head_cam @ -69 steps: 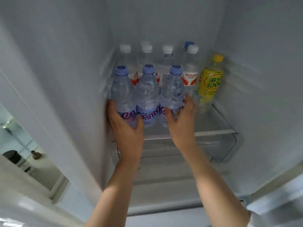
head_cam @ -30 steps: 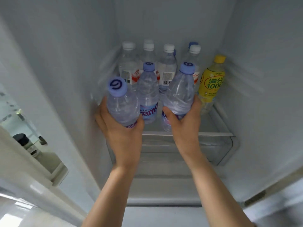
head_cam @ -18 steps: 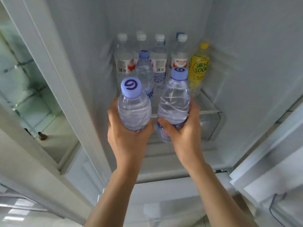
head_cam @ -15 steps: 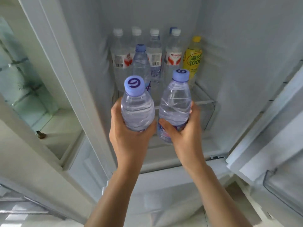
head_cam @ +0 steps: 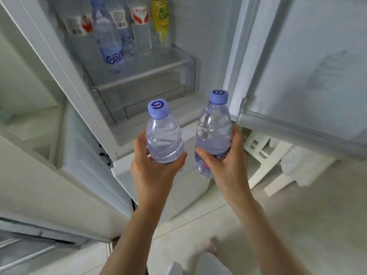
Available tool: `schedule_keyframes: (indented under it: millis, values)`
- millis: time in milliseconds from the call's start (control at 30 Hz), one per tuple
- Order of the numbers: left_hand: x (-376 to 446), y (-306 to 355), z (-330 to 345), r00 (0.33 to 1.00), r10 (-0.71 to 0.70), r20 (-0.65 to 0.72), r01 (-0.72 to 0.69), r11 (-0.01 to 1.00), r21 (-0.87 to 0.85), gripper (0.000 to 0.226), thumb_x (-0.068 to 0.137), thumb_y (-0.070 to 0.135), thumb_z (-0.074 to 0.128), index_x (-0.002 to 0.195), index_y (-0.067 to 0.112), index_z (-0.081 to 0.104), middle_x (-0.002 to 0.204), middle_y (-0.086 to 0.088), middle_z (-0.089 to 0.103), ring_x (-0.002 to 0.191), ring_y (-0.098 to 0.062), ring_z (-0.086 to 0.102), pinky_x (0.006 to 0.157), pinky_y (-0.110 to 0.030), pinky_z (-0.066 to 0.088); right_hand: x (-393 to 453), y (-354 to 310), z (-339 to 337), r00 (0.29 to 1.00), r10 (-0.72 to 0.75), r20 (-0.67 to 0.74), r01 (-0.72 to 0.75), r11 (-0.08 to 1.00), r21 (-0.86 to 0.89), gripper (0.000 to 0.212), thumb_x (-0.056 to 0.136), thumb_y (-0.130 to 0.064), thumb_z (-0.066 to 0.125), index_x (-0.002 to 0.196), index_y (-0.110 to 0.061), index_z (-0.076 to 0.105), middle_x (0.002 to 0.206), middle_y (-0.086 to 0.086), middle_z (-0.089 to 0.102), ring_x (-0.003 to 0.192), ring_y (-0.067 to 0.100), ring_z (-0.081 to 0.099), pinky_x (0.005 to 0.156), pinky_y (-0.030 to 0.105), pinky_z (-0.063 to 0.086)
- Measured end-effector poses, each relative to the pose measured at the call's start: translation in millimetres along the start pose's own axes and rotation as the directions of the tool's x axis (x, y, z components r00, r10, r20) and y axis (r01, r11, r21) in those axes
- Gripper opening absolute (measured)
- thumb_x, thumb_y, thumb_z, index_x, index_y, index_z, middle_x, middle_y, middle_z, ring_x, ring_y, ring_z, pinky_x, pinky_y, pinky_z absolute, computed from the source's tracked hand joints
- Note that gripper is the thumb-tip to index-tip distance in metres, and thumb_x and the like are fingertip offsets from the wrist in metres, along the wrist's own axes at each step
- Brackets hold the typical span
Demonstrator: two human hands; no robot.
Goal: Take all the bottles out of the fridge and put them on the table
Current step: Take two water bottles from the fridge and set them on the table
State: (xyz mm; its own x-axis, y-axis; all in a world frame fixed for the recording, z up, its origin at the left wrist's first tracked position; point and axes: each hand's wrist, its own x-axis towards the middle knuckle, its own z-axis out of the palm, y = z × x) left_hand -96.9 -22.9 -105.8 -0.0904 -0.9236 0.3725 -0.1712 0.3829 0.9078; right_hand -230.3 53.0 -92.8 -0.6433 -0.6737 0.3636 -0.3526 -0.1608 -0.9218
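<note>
My left hand (head_cam: 153,169) grips a clear water bottle with a blue cap (head_cam: 162,139) around its lower body. My right hand (head_cam: 226,163) grips a second blue-capped water bottle (head_cam: 213,128). Both bottles are upright, out in front of the open fridge. On the fridge shelf (head_cam: 143,80) stand one more blue-labelled water bottle (head_cam: 108,36), several clear bottles with red and white labels (head_cam: 139,26) and a yellow bottle (head_cam: 160,22); their tops are cut off by the frame edge.
The right fridge door (head_cam: 309,76) hangs open beside my right hand. The left door (head_cam: 39,175) is open too, with door bins. A drawer (head_cam: 147,104) sits under the shelf. Pale tiled floor (head_cam: 297,225) lies below, with a white frame (head_cam: 264,161) standing on it.
Both hands have pulled the two bottles out of the fridge and toward me. My view has dropped and backed away, so the shelf now sits at the top of the frame.
</note>
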Motion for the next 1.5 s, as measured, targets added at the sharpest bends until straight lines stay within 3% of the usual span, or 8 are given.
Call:
schedule_keyframes:
  millis: [400,567,700,833,1033,1233,1400,1500]
  values:
    - [-138.2,14.6,65.1,0.913,-0.068,0.401,0.027,0.994,0.107,0.083,0.053,0.029,0.094,0.116,0.050,0.043,0.093,0.037,0.061,0.085,0.010,0.060,0.069,-0.017,0.049,-127.6,33.4,-149.5,0.927,0.248,-0.280,-0.305,0.936,-0.179,0.075,0.069,-0.023,0.084,0.130,-0.027,0.041,0.118,-0.006,0.059,0.101,0.001,0.058,0.072,-0.003,0.039]
    - [-232.1,42.6,121.6,0.840,-0.084,0.536,0.017,0.991,0.130,0.081,0.055,0.033,0.093,0.124,0.034,0.051,0.101,0.012,0.068,0.085,-0.011,0.066,0.071,-0.021,0.052,-193.4,44.0,-248.2,0.862,0.314,-0.397,-0.417,0.886,-0.203,0.074,0.070,-0.027,0.083,0.126,-0.036,0.036,0.119,-0.008,0.057,0.104,0.002,0.057,0.073,-0.003,0.039]
    - [-303.5,65.4,159.8,0.788,-0.061,0.613,0.001,0.995,0.097,0.074,0.062,0.040,0.088,0.124,0.035,0.049,0.106,0.012,0.067,0.085,-0.010,0.065,0.068,-0.006,0.047,-236.3,50.0,-315.3,0.815,0.361,-0.453,-0.489,0.848,-0.204,0.074,0.071,-0.029,0.083,0.128,-0.035,0.037,0.118,-0.015,0.055,0.104,-0.002,0.056,0.076,-0.001,0.041]
    - [-366.3,86.5,199.8,0.716,-0.088,0.692,0.017,0.994,0.109,0.069,0.072,0.043,0.082,0.127,0.039,0.043,0.123,0.008,0.064,0.099,-0.017,0.064,0.088,-0.036,0.057,-269.5,59.8,-377.9,0.763,0.404,-0.505,-0.562,0.800,-0.210,0.070,0.074,-0.034,0.078,0.131,-0.030,0.038,0.114,-0.022,0.051,0.096,-0.005,0.057,0.075,-0.005,0.039]
    - [-410.7,118.4,254.4,0.610,-0.016,0.793,0.011,1.000,0.011,0.077,0.060,0.057,0.075,0.126,0.042,0.039,0.106,0.043,0.047,0.093,0.028,0.051,0.068,0.008,0.036,-287.5,70.3,-448.7,0.676,0.426,-0.601,-0.631,0.757,-0.172,0.068,0.070,-0.031,0.081,0.123,-0.034,0.037,0.106,-0.027,0.051,0.088,-0.016,0.056,0.070,-0.007,0.036]
    - [-418.6,130.8,326.3,0.541,-0.003,0.841,-0.014,1.000,0.012,0.082,0.059,0.059,0.074,0.129,0.029,0.045,0.106,0.039,0.049,0.086,0.022,0.056,0.069,0.007,0.038,-260.2,100.2,-500.7,0.635,0.458,-0.622,-0.683,0.709,-0.175,0.073,0.071,-0.031,0.083,0.130,-0.021,0.042,0.118,-0.004,0.059,0.100,0.013,0.060,0.082,0.007,0.046]
    - [-405.3,130.1,406.7,0.515,-0.027,0.857,-0.029,0.998,0.048,0.081,0.060,0.041,0.089,0.129,0.028,0.048,0.105,0.023,0.064,0.085,0.001,0.064,0.073,-0.007,0.050,-203.6,132.7,-545.3,0.629,0.461,-0.626,-0.677,0.721,-0.150,0.071,0.068,-0.035,0.083,0.121,-0.036,0.036,0.112,-0.013,0.056,0.093,0.005,0.058,0.073,-0.004,0.041]
    - [-389.5,130.7,460.0,0.522,-0.024,0.853,-0.041,0.998,0.053,0.078,0.059,0.035,0.092,0.124,0.035,0.048,0.100,0.030,0.062,0.089,0.009,0.061,0.070,-0.003,0.046,-158.5,151.7,-575.3,0.629,0.461,-0.626,-0.677,0.720,-0.150,0.071,0.066,-0.044,0.080,0.121,-0.039,0.035,0.112,-0.019,0.055,0.092,-0.006,0.058,0.074,-0.004,0.041]
